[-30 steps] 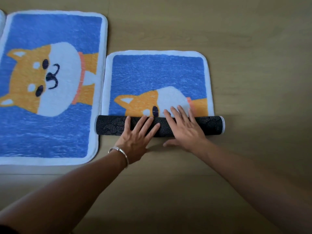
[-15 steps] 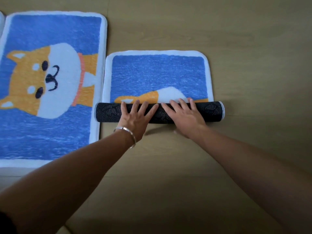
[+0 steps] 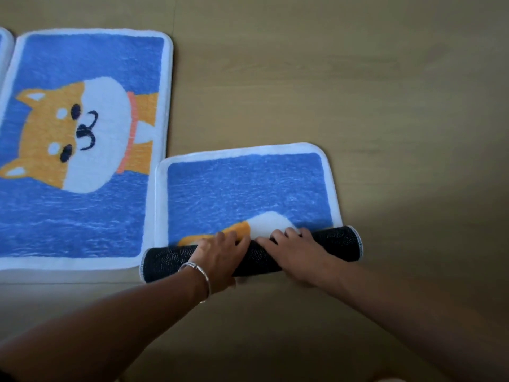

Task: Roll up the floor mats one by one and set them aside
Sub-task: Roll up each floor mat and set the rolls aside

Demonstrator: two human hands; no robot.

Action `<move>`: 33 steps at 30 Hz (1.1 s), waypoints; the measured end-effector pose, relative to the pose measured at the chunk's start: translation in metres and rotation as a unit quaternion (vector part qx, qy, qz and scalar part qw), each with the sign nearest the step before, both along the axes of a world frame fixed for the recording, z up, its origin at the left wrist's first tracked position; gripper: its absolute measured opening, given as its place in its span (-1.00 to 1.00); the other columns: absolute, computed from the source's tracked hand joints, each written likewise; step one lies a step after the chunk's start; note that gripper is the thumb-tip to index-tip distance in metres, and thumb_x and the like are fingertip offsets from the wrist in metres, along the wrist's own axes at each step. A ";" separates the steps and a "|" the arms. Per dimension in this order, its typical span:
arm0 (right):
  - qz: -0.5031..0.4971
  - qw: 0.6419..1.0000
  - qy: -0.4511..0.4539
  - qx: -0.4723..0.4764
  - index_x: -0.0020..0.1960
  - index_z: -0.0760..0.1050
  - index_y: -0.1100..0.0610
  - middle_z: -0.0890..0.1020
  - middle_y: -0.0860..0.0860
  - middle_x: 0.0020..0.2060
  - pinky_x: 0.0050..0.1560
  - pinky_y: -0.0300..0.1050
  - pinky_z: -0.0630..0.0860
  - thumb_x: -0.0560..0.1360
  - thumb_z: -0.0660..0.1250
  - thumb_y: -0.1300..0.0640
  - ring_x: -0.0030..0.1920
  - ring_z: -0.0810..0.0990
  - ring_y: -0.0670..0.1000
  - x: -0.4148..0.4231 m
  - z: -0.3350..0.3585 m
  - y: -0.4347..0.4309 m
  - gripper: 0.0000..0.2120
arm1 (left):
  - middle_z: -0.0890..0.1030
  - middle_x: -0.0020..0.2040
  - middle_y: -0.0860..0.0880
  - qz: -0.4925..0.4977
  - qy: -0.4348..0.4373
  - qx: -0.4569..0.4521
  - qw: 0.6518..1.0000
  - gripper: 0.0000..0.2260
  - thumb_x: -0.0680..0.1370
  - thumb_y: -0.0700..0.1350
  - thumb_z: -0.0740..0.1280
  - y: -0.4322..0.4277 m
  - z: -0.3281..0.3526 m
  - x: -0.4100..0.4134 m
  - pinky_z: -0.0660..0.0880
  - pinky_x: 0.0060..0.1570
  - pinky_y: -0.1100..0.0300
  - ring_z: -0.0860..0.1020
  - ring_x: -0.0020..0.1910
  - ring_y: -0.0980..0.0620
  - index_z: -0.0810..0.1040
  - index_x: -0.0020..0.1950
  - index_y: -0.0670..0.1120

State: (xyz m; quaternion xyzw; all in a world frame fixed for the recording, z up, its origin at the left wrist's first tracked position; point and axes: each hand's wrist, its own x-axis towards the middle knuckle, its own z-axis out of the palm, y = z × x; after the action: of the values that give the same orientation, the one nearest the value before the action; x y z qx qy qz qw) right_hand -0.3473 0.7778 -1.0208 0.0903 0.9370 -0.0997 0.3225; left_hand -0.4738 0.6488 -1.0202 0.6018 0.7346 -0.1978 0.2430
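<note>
- Head view: the small mat (image 3: 248,188) lies on the floor (image 3: 371,78), near side wound into a dark rolled part (image 3: 336,242) with the backing outward; the far blue part is flat.
- Left hand (image 3: 220,257) sits on the middle of the roll, fingers curled over its far side and gripping it.
- Right hand (image 3: 297,255) is just beside it, fingers nearly straight across the top and pressing down, not closing round it. Its lower edge is blurred.
- Risk: both hands work at the middle, so the two ends have no support. I judge they may wind looser and the roll may become a cone.
- Risk: if one hand pushes faster, the roll may turn askew and run off the line of the mat edges.
- Risk: the left end of the roll is very close to the border of the larger mat (image 3: 82,216). It may catch that border and drag it.
- Risk: the backing looks stiff, so the roll may spring open if it is released too early.
- A strip of a third mat (image 3: 3,56) shows at the far left.
- Containers: none is visible, and no place for finished rolls is seen.
</note>
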 end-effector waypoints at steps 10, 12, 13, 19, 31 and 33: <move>-0.064 0.991 0.095 0.065 0.40 0.21 0.12 0.58 0.15 0.13 0.16 0.32 0.43 -0.04 0.63 0.09 0.17 0.55 0.26 0.018 -0.003 -0.031 0.09 | 0.40 0.21 -0.06 0.034 -0.084 -0.020 0.996 -0.34 0.35 0.03 0.44 0.015 -0.002 -0.020 0.36 0.14 -0.02 0.38 0.19 -0.09 0.21 0.36 0.01; -0.061 0.993 0.077 0.070 0.44 0.16 0.12 0.54 0.14 0.18 0.21 0.31 0.39 0.05 0.60 0.08 0.21 0.51 0.25 0.013 -0.002 -0.028 0.06 | 0.37 0.22 -0.05 0.029 -0.060 0.020 0.998 -0.31 0.35 0.03 0.39 0.009 -0.001 -0.017 0.38 0.12 0.01 0.38 0.17 -0.08 0.15 0.41 0.01; -0.053 0.994 0.067 0.072 0.49 0.07 0.12 0.47 0.14 0.27 0.29 0.31 0.29 0.18 0.56 0.08 0.30 0.43 0.24 0.009 0.000 -0.025 0.02 | 0.36 0.22 -0.05 0.020 -0.039 0.055 0.998 -0.29 0.34 0.01 0.36 0.004 0.000 -0.015 0.40 0.09 0.01 0.39 0.16 -0.09 0.13 0.43 0.01; -0.064 0.998 -0.015 0.024 0.54 -0.31 0.03 -0.07 0.11 0.54 0.45 0.26 -0.19 0.43 0.43 0.18 0.53 -0.15 0.19 -0.030 0.005 0.008 0.03 | 0.31 0.44 -0.22 -0.008 0.065 0.162 0.985 -0.24 0.25 -0.18 0.17 -0.035 -0.004 0.012 0.32 0.21 -0.33 0.31 0.39 -0.26 0.16 0.48 -0.15; -0.076 0.984 0.090 0.134 0.49 0.17 0.15 0.33 0.19 0.43 0.33 0.31 0.24 0.00 0.64 -0.05 0.43 0.28 0.26 -0.014 0.000 -0.011 0.17 | -0.11 0.55 -0.08 0.016 0.010 0.029 0.999 0.05 0.33 0.31 0.38 0.037 -0.003 -0.055 -0.04 0.42 -0.25 -0.11 0.52 -0.09 -0.22 0.53 -0.03; -0.076 0.981 0.102 0.145 0.47 0.15 0.15 0.36 0.18 0.42 0.30 0.33 0.28 0.01 0.62 0.02 0.41 0.32 0.26 -0.018 -0.007 -0.004 0.14 | -0.14 0.55 -0.10 0.024 0.022 0.032 0.999 0.08 0.30 0.36 0.38 0.041 0.000 -0.058 -0.04 0.41 -0.27 -0.12 0.52 -0.10 -0.23 0.53 -0.03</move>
State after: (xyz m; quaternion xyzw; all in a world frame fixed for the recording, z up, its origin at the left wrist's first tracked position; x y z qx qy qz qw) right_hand -0.3654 0.7738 -1.0276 0.1963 0.9599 0.0040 0.1999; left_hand -0.5318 0.6895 -1.0204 0.5869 0.7601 -0.1810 0.2121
